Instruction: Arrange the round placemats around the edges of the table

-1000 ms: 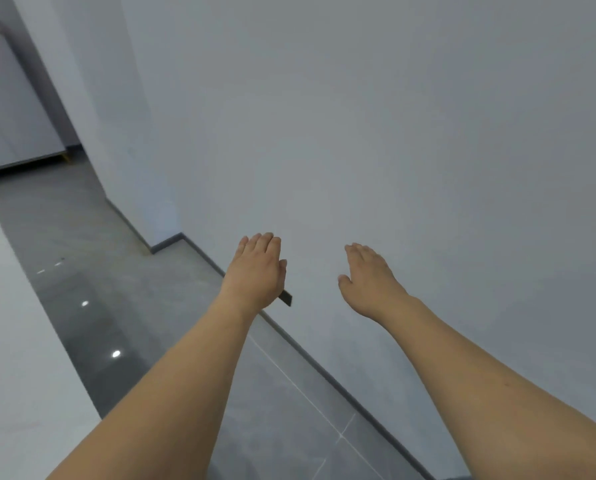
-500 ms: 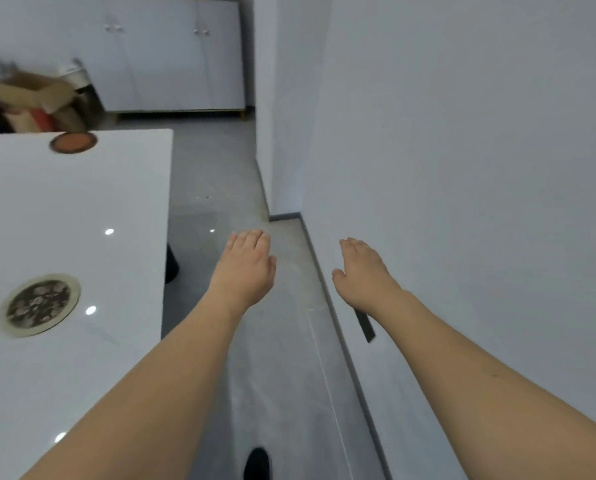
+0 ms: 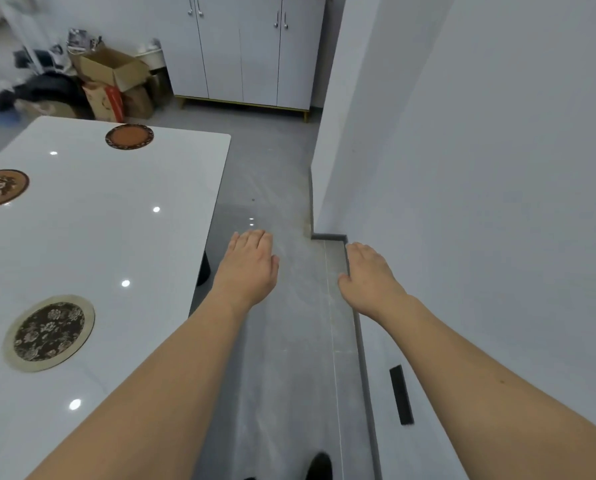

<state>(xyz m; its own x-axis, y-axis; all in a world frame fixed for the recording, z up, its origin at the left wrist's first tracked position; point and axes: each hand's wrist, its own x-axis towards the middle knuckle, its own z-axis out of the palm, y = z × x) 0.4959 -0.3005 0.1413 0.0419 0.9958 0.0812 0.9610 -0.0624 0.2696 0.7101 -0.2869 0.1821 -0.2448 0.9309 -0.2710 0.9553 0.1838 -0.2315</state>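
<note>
Table (image 3: 123,216) swung into view on the left since a second ago, when only wall showed. Three round placemats there: near floral placemat (image 3: 49,332), brown-rimmed placemat (image 3: 0,187) at the far side, red placemat (image 3: 129,136) by the end edge. Left hand (image 3: 246,268) and right hand (image 3: 369,275) flat, spread, holding nothing, out over the floor (image 3: 289,358). Probably turning back for another placement; more mats possibly out of frame.
</note>
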